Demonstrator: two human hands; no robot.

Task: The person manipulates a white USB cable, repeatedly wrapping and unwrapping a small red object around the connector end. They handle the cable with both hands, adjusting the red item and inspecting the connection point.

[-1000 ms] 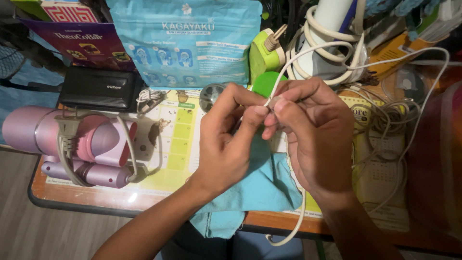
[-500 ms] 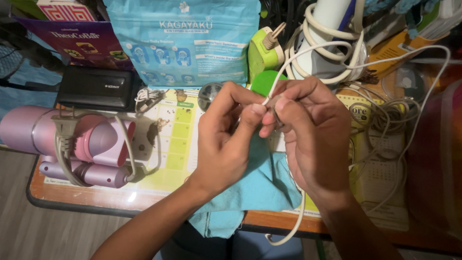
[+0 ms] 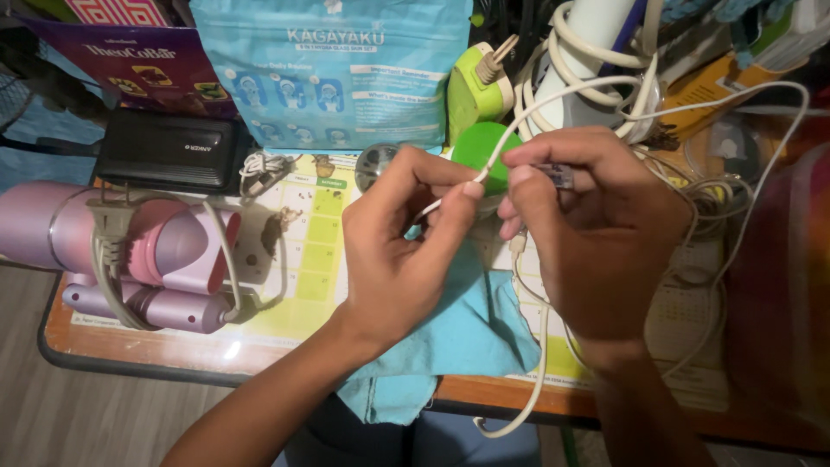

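The left hand (image 3: 406, 251) pinches a thin white cable (image 3: 553, 99) at its fingertips; the right hand (image 3: 596, 233) grips the cable's small plug (image 3: 560, 175) just beside it, above a blue cloth (image 3: 471, 333); the step looks like handling the cable end; moving on calls for a steady pinch; clutter crowds the bench (image 3: 104, 342) behind; free room lies toward its near edge.

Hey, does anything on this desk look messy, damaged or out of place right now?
Nothing looks damaged or spilled. The left hand and right hand pinch a thin white cable that trails off the table edge. A teal cloth hangs over that edge, and loose white cords lie tangled at the right.
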